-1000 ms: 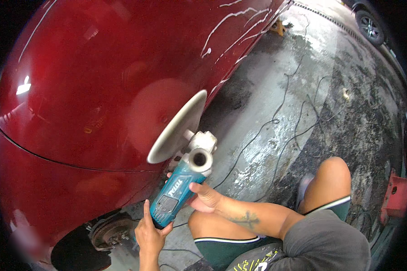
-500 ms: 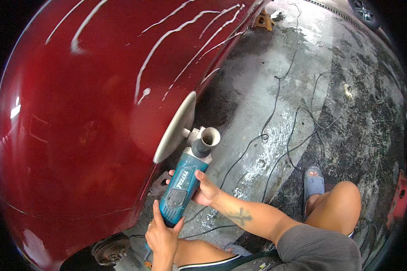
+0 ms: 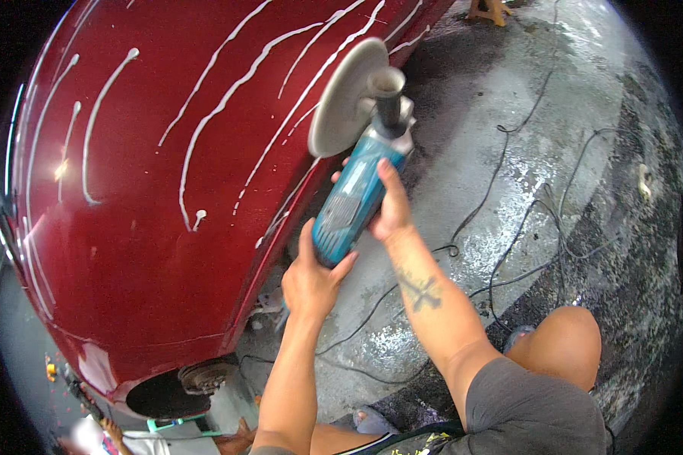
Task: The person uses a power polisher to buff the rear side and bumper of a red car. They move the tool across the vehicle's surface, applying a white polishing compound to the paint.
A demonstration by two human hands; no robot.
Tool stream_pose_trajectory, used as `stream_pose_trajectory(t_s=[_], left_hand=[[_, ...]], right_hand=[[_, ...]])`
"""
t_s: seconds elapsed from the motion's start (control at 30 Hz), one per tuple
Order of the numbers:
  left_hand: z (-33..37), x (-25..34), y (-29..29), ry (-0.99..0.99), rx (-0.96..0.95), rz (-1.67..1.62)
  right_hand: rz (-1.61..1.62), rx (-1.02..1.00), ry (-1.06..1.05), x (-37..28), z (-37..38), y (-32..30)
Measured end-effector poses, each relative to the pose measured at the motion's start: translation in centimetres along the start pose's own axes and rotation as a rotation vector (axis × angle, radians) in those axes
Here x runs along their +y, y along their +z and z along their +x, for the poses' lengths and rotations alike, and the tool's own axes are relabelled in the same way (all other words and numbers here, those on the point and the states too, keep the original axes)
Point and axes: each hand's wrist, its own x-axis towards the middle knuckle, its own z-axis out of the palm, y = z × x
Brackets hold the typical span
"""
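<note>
A blue electric polisher [image 3: 354, 193] with a round grey pad [image 3: 347, 96] is pressed against a dark red car panel [image 3: 167, 189]. White streaks of polish [image 3: 205, 144] run across the panel. My left hand [image 3: 311, 277] grips the rear end of the blue body. My right hand [image 3: 391, 205] wraps the body closer to the grey head, where a black side handle [image 3: 387, 95] sticks up. The pad sits flat on the panel near its upper right edge.
Black cables [image 3: 524, 227] trail over the wet, stained concrete floor [image 3: 508, 152]. A bare wheel hub [image 3: 201, 375] shows under the panel at the lower left. My knee [image 3: 561, 349] is at the lower right. A yellow stand [image 3: 489, 9] is at the top.
The polisher and both hands have moved up and right along the panel. The view has shifted, and more white polish streaks show on the red surface.
</note>
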Motion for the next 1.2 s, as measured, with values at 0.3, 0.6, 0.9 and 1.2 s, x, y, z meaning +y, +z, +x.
stream_pose_trajectory(t_s=[0.3, 0.6, 0.9, 1.2], left_hand=[[-0.4, 1.1, -2.7, -0.029, -0.031, 0.140], [-11.5, -15.4, -5.5, -0.095, -0.027, 0.247], [-21.9, -27.3, -10.4, -0.139, 0.003, 0.265], [-17.5, -18.3, -11.7, -0.079, 0.109, 0.189]], right_hand=[[0.109, 0.040, 0.069, 0.7, -1.2, 0.7], [0.246, -0.032, 0.397, 17.1, -12.6, 0.7], [0.312, 0.019, 0.716, 30.0, -22.5, 3.7], [0.316, -0.229, 0.401, 20.0, -16.6, 8.1]])
